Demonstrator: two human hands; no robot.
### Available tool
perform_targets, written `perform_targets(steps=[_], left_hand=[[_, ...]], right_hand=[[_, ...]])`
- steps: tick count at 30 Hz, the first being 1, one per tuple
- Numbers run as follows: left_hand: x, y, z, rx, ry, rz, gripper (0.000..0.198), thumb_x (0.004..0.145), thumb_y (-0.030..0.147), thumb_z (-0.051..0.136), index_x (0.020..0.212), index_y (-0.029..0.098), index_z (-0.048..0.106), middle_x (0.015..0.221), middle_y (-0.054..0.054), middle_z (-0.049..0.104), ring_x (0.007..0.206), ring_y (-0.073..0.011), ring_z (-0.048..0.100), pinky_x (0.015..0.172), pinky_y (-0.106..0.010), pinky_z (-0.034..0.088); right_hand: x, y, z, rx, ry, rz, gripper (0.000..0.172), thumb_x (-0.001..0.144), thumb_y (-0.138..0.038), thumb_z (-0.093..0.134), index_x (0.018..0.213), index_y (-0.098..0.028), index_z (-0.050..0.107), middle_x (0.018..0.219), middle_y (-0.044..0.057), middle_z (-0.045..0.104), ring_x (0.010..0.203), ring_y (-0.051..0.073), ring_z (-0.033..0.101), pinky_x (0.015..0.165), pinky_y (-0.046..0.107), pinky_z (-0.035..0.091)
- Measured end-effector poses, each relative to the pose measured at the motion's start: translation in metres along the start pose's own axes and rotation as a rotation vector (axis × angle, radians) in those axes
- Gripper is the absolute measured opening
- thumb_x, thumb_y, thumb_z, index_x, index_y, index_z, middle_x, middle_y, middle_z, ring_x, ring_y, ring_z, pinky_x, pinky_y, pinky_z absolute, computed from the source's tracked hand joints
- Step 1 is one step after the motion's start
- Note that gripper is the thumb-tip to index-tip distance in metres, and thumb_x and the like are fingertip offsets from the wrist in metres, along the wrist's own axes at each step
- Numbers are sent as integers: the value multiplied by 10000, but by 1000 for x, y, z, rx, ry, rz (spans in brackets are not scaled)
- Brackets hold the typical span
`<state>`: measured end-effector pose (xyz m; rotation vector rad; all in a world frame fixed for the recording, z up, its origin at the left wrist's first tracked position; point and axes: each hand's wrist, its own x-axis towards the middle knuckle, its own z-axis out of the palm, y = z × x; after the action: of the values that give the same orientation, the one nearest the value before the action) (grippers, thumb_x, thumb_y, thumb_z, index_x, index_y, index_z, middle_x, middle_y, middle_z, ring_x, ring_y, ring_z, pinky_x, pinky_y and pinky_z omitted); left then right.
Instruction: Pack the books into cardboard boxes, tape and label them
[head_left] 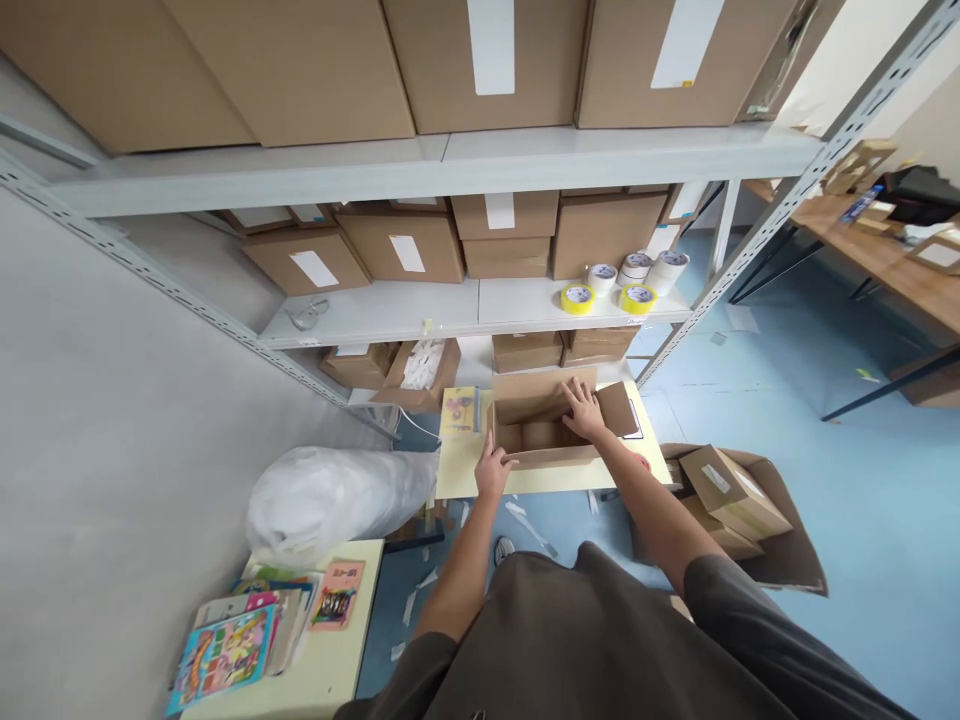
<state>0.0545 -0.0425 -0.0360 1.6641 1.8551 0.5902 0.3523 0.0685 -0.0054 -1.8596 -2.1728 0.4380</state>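
An open cardboard box (pixel 551 459) stands on a small pale yellow table (pixel 465 481) in front of me, its flaps raised at the back and right. My left hand (pixel 492 470) grips the box's front left corner, thumb up along the edge. Over the right part of the box reaches my right hand (pixel 583 410), fingers spread, touching the inside near the back wall and the right flap (pixel 616 409). Within the box I see only bare cardboard; my right hand covers part of it. A yellowish picture book (pixel 460 410) lies left of the box.
Shelving (pixel 480 170) with cartons rises ahead; tape rolls (pixel 577 299) sit on its middle shelf. A wrapped white roll (pixel 322 500) and a table with books (pixel 225 655) are at left. A large carton of boxes (pixel 787 560) stands on the floor at right.
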Motion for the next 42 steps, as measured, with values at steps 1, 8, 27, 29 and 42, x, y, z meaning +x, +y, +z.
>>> perform_targets(steps=[1,8,27,29,42], left_hand=[[0,-1,0,1,-2,5,297,884,530,812,848,261,692,1789,-34,260,1365,-376,609,1139,-493,497],[11,-17,9,5,17,42,269,876,522,824,867,278,710,1781,-9,276,1437,-374,553,1153,-509,499],[6,6,3,111,8,87,313,773,409,941,940,250,729,1783,-50,274,1580,-362,380,1255,-521,403],[4,11,-1,128,2,105,347,748,393,957,972,236,744,1790,-58,254,1617,-375,301,1291,-539,342],[21,-14,-36,-96,123,217,515,1007,474,624,1464,237,656,1629,-129,530,1530,-305,445,1308,-475,300]], right_hand=[[9,0,0,-23,-31,19,973,843,-250,663,1726,-312,258,1817,71,165,1652,430,148,1278,667,231],[44,-2,16,-143,-38,53,744,906,-220,630,1626,-272,449,1689,166,433,1562,438,311,1254,697,163],[60,22,16,-131,-97,48,365,1048,-473,568,1167,-196,773,1249,228,724,1223,395,615,1102,564,332],[61,24,11,-104,-78,47,350,1006,-395,618,1277,-214,744,1326,215,700,1278,408,593,1158,615,295],[52,-105,27,519,192,-93,641,972,-442,525,1572,-215,521,1600,130,551,1441,323,562,1207,494,473]])
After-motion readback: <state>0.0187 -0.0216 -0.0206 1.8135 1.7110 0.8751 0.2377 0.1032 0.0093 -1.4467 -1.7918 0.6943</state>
